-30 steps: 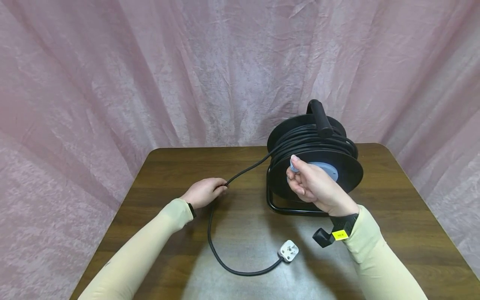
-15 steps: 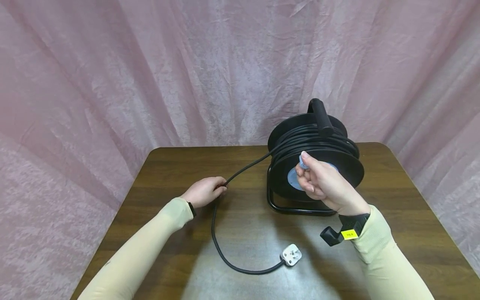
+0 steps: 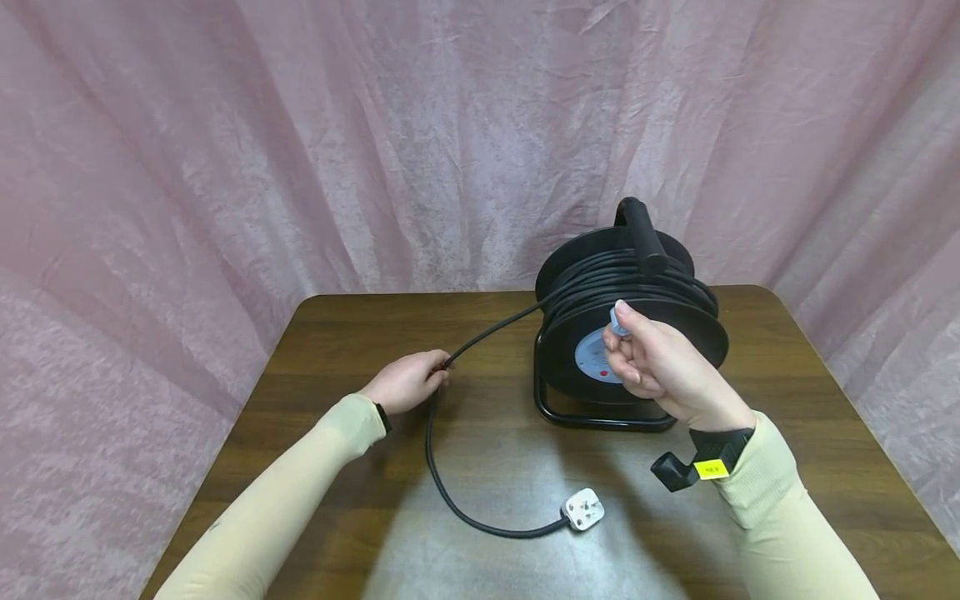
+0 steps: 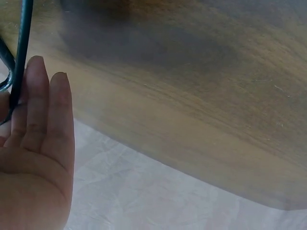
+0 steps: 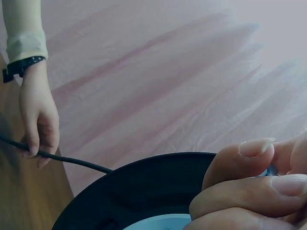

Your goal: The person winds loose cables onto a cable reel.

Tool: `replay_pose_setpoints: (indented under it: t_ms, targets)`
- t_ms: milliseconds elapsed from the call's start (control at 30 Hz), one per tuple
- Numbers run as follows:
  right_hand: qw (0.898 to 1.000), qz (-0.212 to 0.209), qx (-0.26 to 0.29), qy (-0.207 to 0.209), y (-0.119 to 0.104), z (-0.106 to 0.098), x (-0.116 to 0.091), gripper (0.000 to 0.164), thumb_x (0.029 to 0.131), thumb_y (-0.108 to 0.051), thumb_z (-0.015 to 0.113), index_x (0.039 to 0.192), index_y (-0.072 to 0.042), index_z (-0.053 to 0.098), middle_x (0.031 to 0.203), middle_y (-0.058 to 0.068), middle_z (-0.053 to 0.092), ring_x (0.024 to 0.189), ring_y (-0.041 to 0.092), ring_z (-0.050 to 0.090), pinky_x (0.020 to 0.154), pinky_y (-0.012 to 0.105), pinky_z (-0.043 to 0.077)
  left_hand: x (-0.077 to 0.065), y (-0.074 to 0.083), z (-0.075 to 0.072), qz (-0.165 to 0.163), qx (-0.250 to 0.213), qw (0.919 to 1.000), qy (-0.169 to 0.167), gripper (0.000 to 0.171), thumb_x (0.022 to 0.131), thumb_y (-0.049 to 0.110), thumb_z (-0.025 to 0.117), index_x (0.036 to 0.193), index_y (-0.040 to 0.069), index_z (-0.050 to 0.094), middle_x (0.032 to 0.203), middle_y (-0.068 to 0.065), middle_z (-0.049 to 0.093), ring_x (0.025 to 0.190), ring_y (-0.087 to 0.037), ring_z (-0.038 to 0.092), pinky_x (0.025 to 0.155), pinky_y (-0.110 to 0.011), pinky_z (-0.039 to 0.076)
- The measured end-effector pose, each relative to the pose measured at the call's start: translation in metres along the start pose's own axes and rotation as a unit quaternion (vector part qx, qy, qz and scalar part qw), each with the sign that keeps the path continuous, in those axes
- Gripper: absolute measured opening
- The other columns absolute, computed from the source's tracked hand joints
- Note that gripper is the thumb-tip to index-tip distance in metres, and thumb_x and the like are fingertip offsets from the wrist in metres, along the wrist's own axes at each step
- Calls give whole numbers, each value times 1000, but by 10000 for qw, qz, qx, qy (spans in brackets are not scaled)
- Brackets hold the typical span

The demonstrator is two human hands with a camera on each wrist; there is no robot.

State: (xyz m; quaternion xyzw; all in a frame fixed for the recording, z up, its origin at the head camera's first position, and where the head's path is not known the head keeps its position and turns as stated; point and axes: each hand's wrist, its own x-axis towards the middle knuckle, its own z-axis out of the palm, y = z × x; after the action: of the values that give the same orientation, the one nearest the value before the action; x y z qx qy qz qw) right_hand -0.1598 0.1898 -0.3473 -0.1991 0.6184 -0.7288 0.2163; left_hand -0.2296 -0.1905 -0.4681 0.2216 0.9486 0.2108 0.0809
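My left hand (image 3: 407,382) pinches a black cable (image 3: 517,534) between thumb and fingers, above the left-centre of the table. From there the cable runs up to a black cable reel (image 3: 592,317), wound with many turns. Its free end curves along the tabletop to a white three-pin plug (image 3: 584,509). With curled fingers and thumb, my right hand (image 3: 667,367) grips the light blue knob (image 3: 617,322) at the reel's front face, hiding part of the pale blue centre disc (image 3: 592,354). In the left wrist view the cable (image 4: 22,48) crosses the fingers (image 4: 58,103).
A tubular black stand (image 3: 600,422) holds the reel upright on the brown wooden table (image 3: 360,333), near its back right. The black carrying handle (image 3: 641,233) rises over the windings. Pink curtains (image 3: 450,150) hang behind and on both sides.
My right hand has moved right and slightly up with the knob, uncovering more of the disc's left side. The plug and lower cable loop have shifted slightly right. The left hand stays nearly in place.
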Motion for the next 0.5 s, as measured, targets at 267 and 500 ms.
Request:
replay_pose_setpoints:
  t_ms: [267, 500]
  targets:
    - [9999, -28, 45, 101, 0, -2, -3, 47, 110, -42, 32, 92, 0, 43, 61, 2, 38, 43, 14, 19, 41, 31, 9, -1, -1, 1, 81, -199, 9996, 155, 22, 101, 13, 58, 122, 7, 62, 99, -2, 69, 86, -9, 62, 74, -33, 51]
    - [9999, -79, -51, 80, 0, -3, -6, 47, 110, -42, 29, 92, 0, 41, 60, 1, 37, 42, 14, 20, 40, 33, 8, -7, -4, 4, -365, -1477, 9877, -350, 21, 106, 13, 48, 121, 3, 57, 96, -7, 66, 83, -17, 66, 73, -37, 55]
